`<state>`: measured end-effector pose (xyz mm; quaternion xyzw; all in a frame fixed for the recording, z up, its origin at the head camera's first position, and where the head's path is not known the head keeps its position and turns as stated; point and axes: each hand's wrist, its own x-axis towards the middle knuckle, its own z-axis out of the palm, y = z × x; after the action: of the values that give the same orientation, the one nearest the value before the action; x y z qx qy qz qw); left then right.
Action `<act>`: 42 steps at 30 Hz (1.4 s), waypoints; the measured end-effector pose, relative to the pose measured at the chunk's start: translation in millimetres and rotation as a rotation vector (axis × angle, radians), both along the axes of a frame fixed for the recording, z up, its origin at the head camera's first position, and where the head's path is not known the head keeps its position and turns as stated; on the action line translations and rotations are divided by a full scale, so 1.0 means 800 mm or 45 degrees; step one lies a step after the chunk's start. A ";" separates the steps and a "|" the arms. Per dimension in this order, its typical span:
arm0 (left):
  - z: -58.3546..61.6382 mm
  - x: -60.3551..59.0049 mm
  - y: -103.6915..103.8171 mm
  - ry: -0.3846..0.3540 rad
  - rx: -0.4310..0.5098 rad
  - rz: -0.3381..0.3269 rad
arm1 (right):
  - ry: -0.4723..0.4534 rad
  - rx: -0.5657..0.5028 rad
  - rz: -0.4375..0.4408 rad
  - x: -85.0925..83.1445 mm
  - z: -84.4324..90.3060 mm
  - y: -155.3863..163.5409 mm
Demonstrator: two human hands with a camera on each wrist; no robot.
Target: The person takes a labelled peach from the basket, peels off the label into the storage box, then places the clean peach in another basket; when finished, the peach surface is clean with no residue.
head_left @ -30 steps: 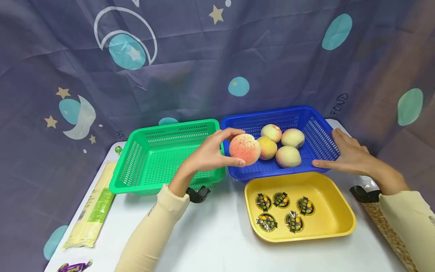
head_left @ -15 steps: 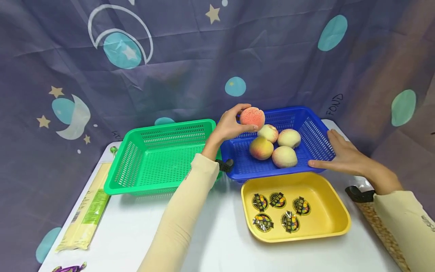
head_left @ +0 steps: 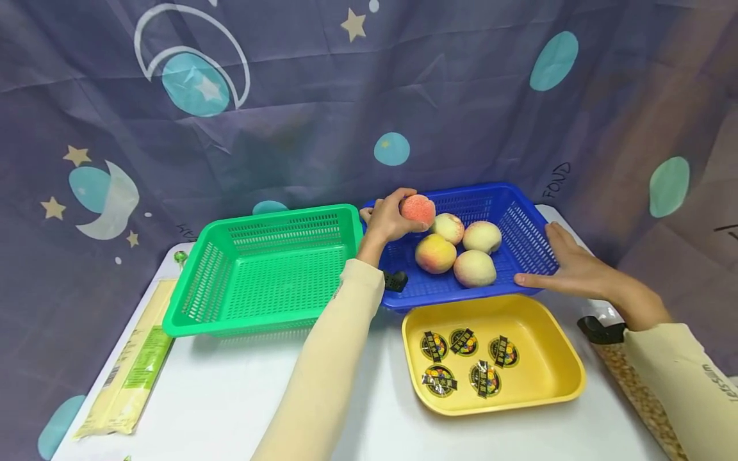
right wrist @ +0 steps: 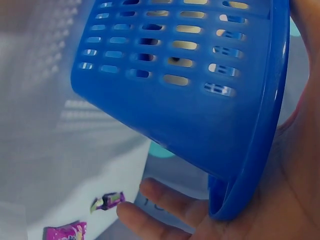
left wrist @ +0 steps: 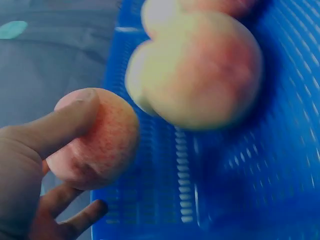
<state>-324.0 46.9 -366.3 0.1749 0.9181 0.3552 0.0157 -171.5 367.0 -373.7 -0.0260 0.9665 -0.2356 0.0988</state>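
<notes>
A green basket (head_left: 265, 269) is seen left of centre on a white table (head_left: 219, 397). A yellow tray (head_left: 556, 368) with five round stickers (head_left: 464, 362) is placed at lower right. A long yellow packet (head_left: 129, 371) is laid along the lower left edge. The upper frame is filled by a star-and-moon cloth (head_left: 288, 96).

The left arm is reaching forward in a cream sleeve, and the left hand (head_left: 387, 221) is curling its thumb and fingers (left wrist: 60, 125) round a peach (head_left: 418, 209). The right hand (head_left: 567, 264) is lying flat against the blue basket (head_left: 521, 211), fingers extended, forearm angling in from the right.
</notes>
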 end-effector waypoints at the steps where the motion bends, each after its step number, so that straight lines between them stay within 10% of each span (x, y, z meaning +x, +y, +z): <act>1: -0.002 0.000 -0.001 0.011 -0.032 0.006 | 0.000 -0.002 0.000 0.000 0.000 0.000; 12: -0.009 0.001 0.002 0.076 -0.440 -0.035 | 0.004 -0.020 -0.011 0.004 -0.002 0.002; 24: -0.019 -0.008 0.003 -0.147 -0.200 -0.348 | 0.031 -0.044 -0.007 0.007 -0.004 0.000; 42: -0.022 -0.007 0.005 -0.253 -0.200 -0.364 | 0.029 -0.037 -0.013 0.004 -0.005 -0.001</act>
<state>-329.9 51.1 -383.9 0.2659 0.9028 0.2920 0.1704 -168.6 366.3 -377.5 -0.0250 0.9641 -0.2499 0.0863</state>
